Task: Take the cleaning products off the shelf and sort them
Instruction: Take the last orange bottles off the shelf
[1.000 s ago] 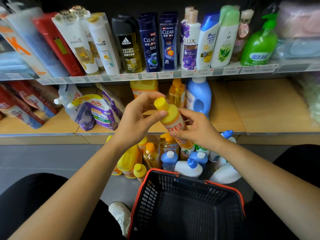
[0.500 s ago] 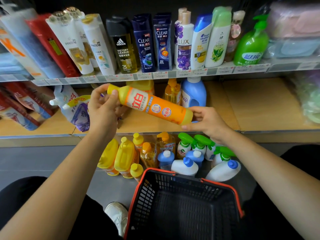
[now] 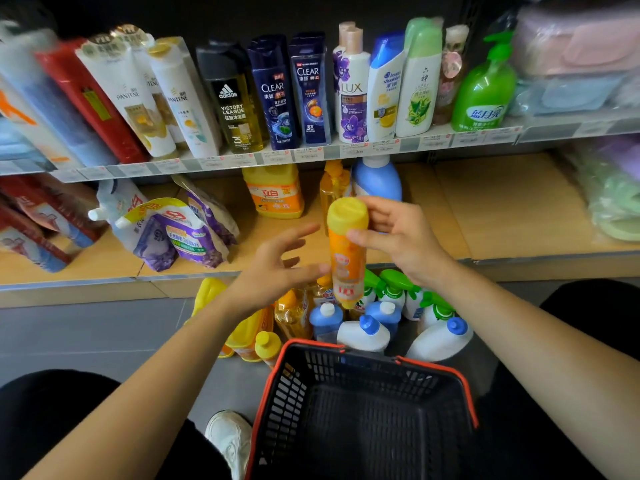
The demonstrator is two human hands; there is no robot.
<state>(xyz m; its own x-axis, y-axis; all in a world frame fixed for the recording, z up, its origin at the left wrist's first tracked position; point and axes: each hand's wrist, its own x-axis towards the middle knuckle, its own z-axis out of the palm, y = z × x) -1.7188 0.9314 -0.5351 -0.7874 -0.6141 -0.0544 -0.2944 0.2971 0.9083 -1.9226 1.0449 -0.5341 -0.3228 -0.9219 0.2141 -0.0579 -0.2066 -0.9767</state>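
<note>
Since half a second ago the orange bottle [image 3: 346, 258] has swung from lying crosswise between both hands to hanging almost upright, and the left hand [image 3: 273, 271] has come off it. The bottle is slim, with a translucent orange body, a broad yellow end uppermost and its narrow end pointing down; the label is blurred. The right hand [image 3: 405, 244] has its grip clamped round the yellow upper end, thumb in front and fingers behind, so the body hangs below it. The left grip is apart, fingers spread just beside the bottle's middle; whether they touch cannot be told. The bottle is in the air before the lower shelf [image 3: 502, 209], above the floor bottles [image 3: 363, 334] and beyond the basket [image 3: 433, 367].
</note>
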